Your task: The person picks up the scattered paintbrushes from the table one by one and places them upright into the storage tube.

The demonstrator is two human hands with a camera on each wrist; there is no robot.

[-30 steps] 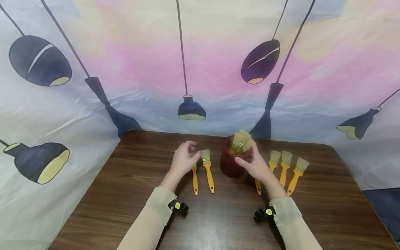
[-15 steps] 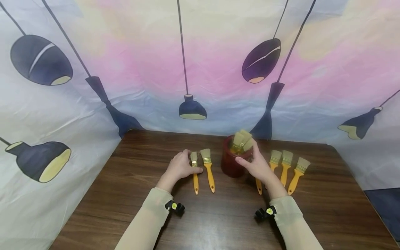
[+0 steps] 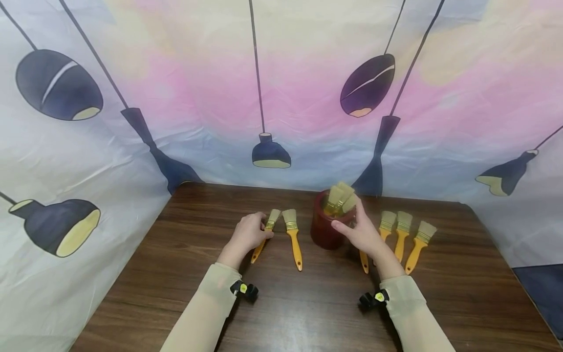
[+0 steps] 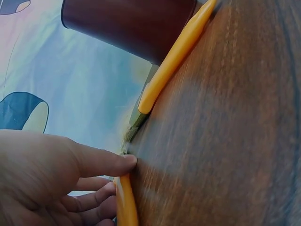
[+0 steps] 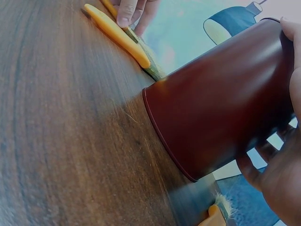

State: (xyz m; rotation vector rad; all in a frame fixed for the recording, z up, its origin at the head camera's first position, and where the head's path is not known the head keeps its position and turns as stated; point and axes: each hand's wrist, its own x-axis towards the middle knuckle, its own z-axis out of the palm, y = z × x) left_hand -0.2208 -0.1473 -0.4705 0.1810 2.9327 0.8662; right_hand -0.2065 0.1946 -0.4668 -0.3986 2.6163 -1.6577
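My left hand (image 3: 249,233) pinches a paintbrush (image 3: 258,252) around the top of its yellow handle. The brush slants on the table, pale bristles pointing away and to the right. Beside it lies a second paintbrush (image 3: 295,247), untouched. A dark red cylindrical pot (image 3: 323,235) stands to the right, with several paintbrushes (image 3: 337,196) in it, bristles up. Around the pot's right side my right hand (image 3: 364,233) grips near the rim, thumb in front; in the right wrist view the fingers (image 5: 251,172) curl against its wall. The handles inside the pot are hidden.
More paintbrushes (image 3: 416,249) lie right of the pot, some partly covered by my right hand and wrist. The brown wooden table (image 3: 290,303) meets a fabric backdrop (image 3: 211,98) printed with lamps. A wrist camera (image 3: 244,290) sits on each sleeve.
My left hand has come down onto the leftmost brush and pinched it. That brush has swung from nearly straight to slanted, its handle end moving left. The right hand and pot stay put.
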